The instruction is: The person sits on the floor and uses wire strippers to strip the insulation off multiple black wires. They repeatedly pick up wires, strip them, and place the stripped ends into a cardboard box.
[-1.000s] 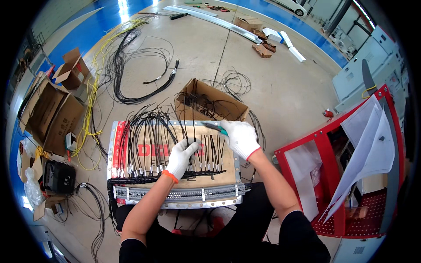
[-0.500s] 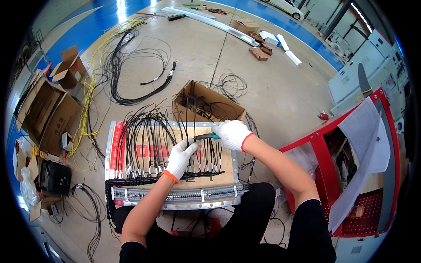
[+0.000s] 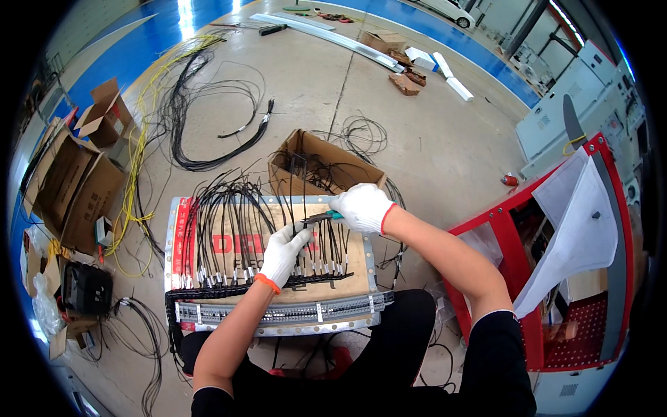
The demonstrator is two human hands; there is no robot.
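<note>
My right hand (image 3: 362,208), in a white glove, is closed around pliers (image 3: 336,215) with teal grips. Their dark jaws point left and meet a black wire (image 3: 304,189) that stands upright. Just below the jaws, my gloved left hand (image 3: 283,251) pinches that wire between thumb and fingers. Around both hands rises a row of black wires (image 3: 240,215) with white sleeves near their lower ends. They branch from a black wrapped harness (image 3: 233,288) along the near side of a board (image 3: 208,240). Whether the jaws have cut into the wire is too small to tell.
A grey terminal strip (image 3: 278,310) runs along the board's near edge. Beyond the board stands an open carton (image 3: 333,167) with wire pieces inside. A red cart (image 3: 511,278) draped with a white sheet (image 3: 580,208) is at right. Wire coils (image 3: 182,132) and cartons (image 3: 73,184) lie left.
The scene has shifted slightly left in view. The white sheet on the cart has changed its folds. Both hands keep nearly the same hold on the wire and pliers.
</note>
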